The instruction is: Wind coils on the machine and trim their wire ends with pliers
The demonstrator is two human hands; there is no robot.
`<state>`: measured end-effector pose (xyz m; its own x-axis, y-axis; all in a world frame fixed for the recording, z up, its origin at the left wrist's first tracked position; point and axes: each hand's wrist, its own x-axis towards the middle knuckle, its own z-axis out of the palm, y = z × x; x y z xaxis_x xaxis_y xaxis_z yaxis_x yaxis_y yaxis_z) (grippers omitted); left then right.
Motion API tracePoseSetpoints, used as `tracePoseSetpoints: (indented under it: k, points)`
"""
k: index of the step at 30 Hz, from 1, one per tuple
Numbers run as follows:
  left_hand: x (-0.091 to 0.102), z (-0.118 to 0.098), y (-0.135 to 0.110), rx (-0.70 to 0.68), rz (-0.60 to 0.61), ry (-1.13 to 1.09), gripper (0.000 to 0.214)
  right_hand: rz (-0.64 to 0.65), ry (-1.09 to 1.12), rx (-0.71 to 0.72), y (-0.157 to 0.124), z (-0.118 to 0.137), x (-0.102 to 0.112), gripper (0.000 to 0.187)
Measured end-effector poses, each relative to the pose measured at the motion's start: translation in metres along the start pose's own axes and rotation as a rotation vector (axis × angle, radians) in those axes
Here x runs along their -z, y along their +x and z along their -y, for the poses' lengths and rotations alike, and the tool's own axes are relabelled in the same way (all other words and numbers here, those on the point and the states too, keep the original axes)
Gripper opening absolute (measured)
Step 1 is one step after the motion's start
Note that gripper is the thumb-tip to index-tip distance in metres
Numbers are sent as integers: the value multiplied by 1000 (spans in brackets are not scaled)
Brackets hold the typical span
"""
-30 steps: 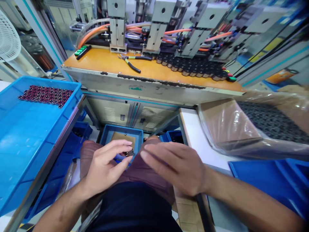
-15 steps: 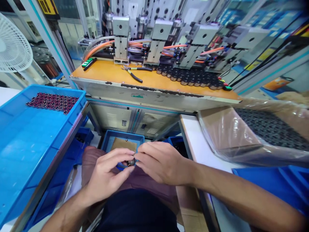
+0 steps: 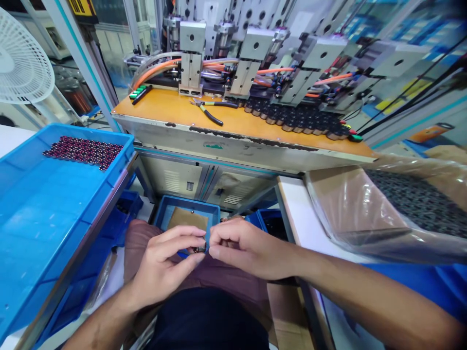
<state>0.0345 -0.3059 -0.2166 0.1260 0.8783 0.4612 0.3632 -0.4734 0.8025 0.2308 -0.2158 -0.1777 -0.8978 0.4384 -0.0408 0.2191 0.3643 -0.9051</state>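
Note:
A small cylindrical metal part (image 3: 199, 249) is pinched between the thumb and fingers of my left hand (image 3: 164, 265), above my lap. Most of it is hidden by the fingers. My right hand (image 3: 244, 245) is just to its right, with fingers curled and the thumb pressed against the index finger. Whether anything tiny is in that pinch cannot be made out. A narrow gap shows between the right fingertips and the part. Beyond my hands, a small blue tray (image 3: 215, 206) with a brown sheet (image 3: 186, 219) lies low down, one tiny dark piece (image 3: 192, 212) on the sheet.
At left is a large blue bin (image 3: 54, 204) with rows of small dark-red parts (image 3: 85, 149). Ahead, pliers (image 3: 209, 111) and rows of black-topped cylinders (image 3: 297, 118) lie on an orange bench (image 3: 160, 111) under machine heads. A plastic-lined box (image 3: 339, 194) stands right.
My right hand has drawn slightly away from the metal part, its fingers curling tighter. My left hand keeps its hold almost in place. The camera view has shifted a little.

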Motion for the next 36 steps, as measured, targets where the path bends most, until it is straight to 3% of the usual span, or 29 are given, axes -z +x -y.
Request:
tracePoseSetpoints:
  k: [3,5,7,10,11,13,17,20,24,30,33,36]
  points:
    - [3,0,-1,-19,-6,-12,25,120,194,-294,1,2,7,24]
    - [7,1,-1,-15,-37,-12,26,86,105,-284,7,6,20,24]
    - [10,4,-3,3,-97,-1,27,-126,-106,-128,22,11,44,23]
    - [15,9,-5,40,-174,0,29,-606,-564,105,65,14,94,22]
    - [15,10,-6,54,-189,-6,29,-702,-712,134,83,12,113,23]
    - [16,12,-9,82,-214,-23,31,-785,-879,115,119,3,149,31]
    - [20,12,-17,102,-284,-50,38,-707,-1000,-94,176,-25,192,52]
    - [25,12,-24,75,-324,-34,38,-647,-998,-228,195,-43,197,62]
    - [30,12,-28,74,-368,-9,34,-591,-1041,-280,190,-50,193,55]
    - [24,13,-23,111,-397,-96,30,-419,-1200,-122,139,-46,184,49]
    - [19,12,-21,114,-393,-128,29,-486,-1236,-63,108,-49,171,44]
    - [14,8,-20,115,-384,-132,29,-610,-1021,24,74,-46,139,49]
